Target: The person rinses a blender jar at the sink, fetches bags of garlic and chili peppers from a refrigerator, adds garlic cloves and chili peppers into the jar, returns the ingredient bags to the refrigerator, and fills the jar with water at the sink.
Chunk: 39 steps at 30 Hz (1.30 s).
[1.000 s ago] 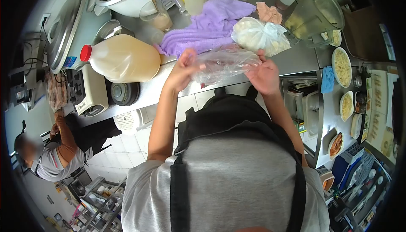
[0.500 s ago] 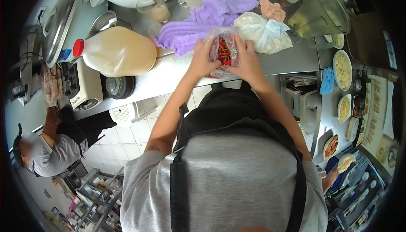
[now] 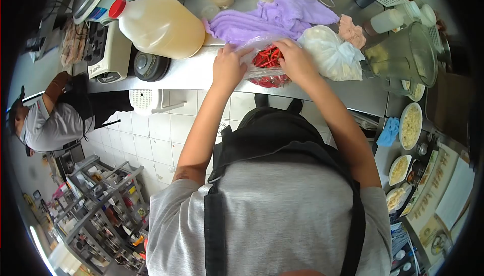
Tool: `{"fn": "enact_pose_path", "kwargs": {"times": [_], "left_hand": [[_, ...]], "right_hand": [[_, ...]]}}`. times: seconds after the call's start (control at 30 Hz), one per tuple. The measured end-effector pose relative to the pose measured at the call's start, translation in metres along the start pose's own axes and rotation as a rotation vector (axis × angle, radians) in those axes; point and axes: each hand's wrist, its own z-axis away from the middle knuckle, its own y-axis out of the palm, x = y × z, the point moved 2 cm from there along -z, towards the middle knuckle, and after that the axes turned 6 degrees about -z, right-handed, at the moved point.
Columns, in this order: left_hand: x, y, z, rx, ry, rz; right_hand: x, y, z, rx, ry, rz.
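A clear plastic bag (image 3: 267, 75) of red chili peppers (image 3: 267, 57) rests on the steel counter close to its front edge, with its mouth spread open. On the bag's left side, my left hand (image 3: 230, 68) pinches the plastic rim, the fingers curled. My right hand (image 3: 298, 63) grips the right side of the rim, its fingertips bent over the opening beside the chilies. Green stems show among the peppers. Just behind the bag lies a crumpled purple towel (image 3: 282, 16). A tied white plastic bag (image 3: 331, 53) sits right of my right hand.
A large jug (image 3: 164, 26) of pale liquid stands left, beside a black-lidded item (image 3: 151, 66) and a cream appliance (image 3: 108, 54). A blender jar (image 3: 406, 57) is at right, near bowls of pale food (image 3: 411, 125). Another person (image 3: 55, 120) stands at far left.
The bag's mouth has been spread wider, showing more chilies. My hands have moved apart, the left one outward to the left. The view has shifted, so the counter things appear farther right.
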Motion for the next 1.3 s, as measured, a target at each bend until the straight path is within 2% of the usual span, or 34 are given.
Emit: {"fn": "enact_pose_path", "kwargs": {"times": [0.03, 0.13, 0.17, 0.27, 0.3, 0.4, 0.43, 0.57, 0.67, 0.7, 0.8, 0.83, 0.9, 1.03, 1.1, 1.2, 1.3], "left_hand": [[-0.004, -0.004, 0.0, -0.015, -0.019, -0.031], [-0.044, -0.045, 0.007, -0.367, 0.16, -0.117], [-0.056, -0.049, 0.01, -0.379, 0.244, 0.004], [-0.066, -0.015, 0.009, -0.051, 0.124, 0.232], [-0.048, 0.017, 0.005, -0.099, 0.046, 0.032], [-0.032, 0.024, -0.004, 0.034, -0.011, -0.068], [-0.032, 0.02, -0.003, 0.044, 0.015, -0.021], [-0.039, -0.011, -0.002, -0.02, 0.034, 0.266], [-0.046, -0.028, -0.008, -0.038, -0.071, 0.72], [-0.05, -0.035, -0.011, 0.051, -0.124, 0.875], [-0.064, -0.04, -0.023, 0.16, -0.071, 0.992], [-0.07, -0.043, -0.025, 0.252, -0.103, 0.97], [-0.075, -0.041, -0.03, 0.264, -0.113, 1.05], [-0.071, -0.026, -0.036, 0.276, -0.151, 1.105], [-0.065, -0.027, -0.035, 0.196, -0.188, 1.129], [-0.059, -0.035, -0.034, 0.114, -0.208, 1.137], [-0.055, -0.041, -0.033, 0.097, -0.201, 1.148]], "right_hand": [[0.002, -0.005, 0.001, -0.002, -0.012, -0.022], [0.012, -0.016, 0.008, 0.063, 0.008, -0.09], [0.012, -0.015, 0.009, 0.058, -0.002, -0.099], [0.01, -0.012, 0.013, 0.035, -0.035, -0.113], [0.009, -0.013, 0.014, 0.02, -0.045, -0.116], [0.012, -0.022, 0.02, -0.072, -0.102, -0.214], [0.011, -0.024, 0.022, -0.057, -0.059, -0.293], [0.01, -0.027, 0.032, -0.072, 0.085, -0.633], [0.011, -0.031, 0.038, -0.081, 0.164, -0.852], [0.013, -0.032, 0.039, -0.075, 0.188, -0.919], [0.018, -0.04, 0.037, -0.007, 0.189, -1.152], [0.017, -0.044, 0.038, 0.003, 0.231, -1.078], [0.013, -0.05, 0.036, 0.027, 0.31, -0.932], [-0.006, -0.029, 0.029, -0.119, 0.342, -1.01], [-0.009, -0.023, 0.024, -0.17, 0.314, -1.077], [-0.011, -0.024, 0.018, -0.22, 0.294, -0.985], [0.004, -0.032, 0.018, -0.079, 0.275, -0.858]]}}
